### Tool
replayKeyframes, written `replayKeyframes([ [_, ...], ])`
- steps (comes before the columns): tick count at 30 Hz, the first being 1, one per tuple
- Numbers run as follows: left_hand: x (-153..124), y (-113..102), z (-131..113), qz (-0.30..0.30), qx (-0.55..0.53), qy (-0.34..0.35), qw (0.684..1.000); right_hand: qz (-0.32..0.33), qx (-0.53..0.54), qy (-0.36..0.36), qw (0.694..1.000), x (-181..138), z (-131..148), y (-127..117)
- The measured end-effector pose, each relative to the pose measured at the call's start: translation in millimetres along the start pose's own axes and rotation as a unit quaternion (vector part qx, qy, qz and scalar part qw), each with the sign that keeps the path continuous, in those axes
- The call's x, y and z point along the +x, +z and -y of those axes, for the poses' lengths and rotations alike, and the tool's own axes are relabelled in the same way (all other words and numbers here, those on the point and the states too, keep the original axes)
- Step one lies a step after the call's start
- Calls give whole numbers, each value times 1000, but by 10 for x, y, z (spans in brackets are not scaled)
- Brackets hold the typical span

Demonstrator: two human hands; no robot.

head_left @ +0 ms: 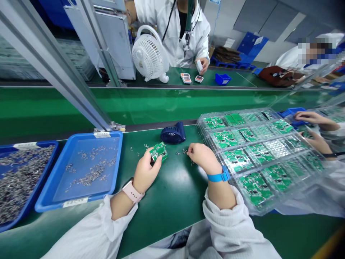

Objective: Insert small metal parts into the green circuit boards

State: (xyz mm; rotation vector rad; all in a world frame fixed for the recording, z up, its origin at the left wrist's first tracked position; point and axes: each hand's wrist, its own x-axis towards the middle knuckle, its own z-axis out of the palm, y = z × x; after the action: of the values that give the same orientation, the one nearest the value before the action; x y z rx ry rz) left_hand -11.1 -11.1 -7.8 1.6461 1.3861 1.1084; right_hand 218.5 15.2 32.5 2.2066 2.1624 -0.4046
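My left hand (147,169) grips a green circuit board (159,151) by its edge, thumb on top, above the green work surface (172,194). To its right my right hand (203,156) reaches down with fingertips pinched together at a few small metal parts (184,151) on the surface. Whether one of these is between the fingers is too small to tell. More loose metal parts (146,146) lie just behind the board. A blue strap (218,175) circles my right wrist, and a watch with a pink band (133,191) is on my left.
At left stand a blue tray (78,158) of scattered metal parts and a fuller blue tray (21,180). A dark blue fan (172,134) lies behind my hands. Clear trays (234,171) of circuit boards sit at right, beside a co-worker's hands (315,129). Another person works across the bench.
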Motion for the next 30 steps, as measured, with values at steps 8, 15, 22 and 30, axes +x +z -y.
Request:
replayKeyframes([
  [8, -4, 5, -2, 1, -3, 2, 1000, -18, 83, -159, 984, 1, 122, -1],
  [15, -1, 1, -4, -3, 4, 5, 1000, -40, 146, -183, 971, 4, 195, 13],
  [22, -1, 5, -4, -5, 5, 8, 1000, -98, 298, -172, 934, -71, 198, -126],
  [30, -4, -3, 2, -3, 0, 4, 1000, -120, 209, -140, 960, -55, 166, -106],
])
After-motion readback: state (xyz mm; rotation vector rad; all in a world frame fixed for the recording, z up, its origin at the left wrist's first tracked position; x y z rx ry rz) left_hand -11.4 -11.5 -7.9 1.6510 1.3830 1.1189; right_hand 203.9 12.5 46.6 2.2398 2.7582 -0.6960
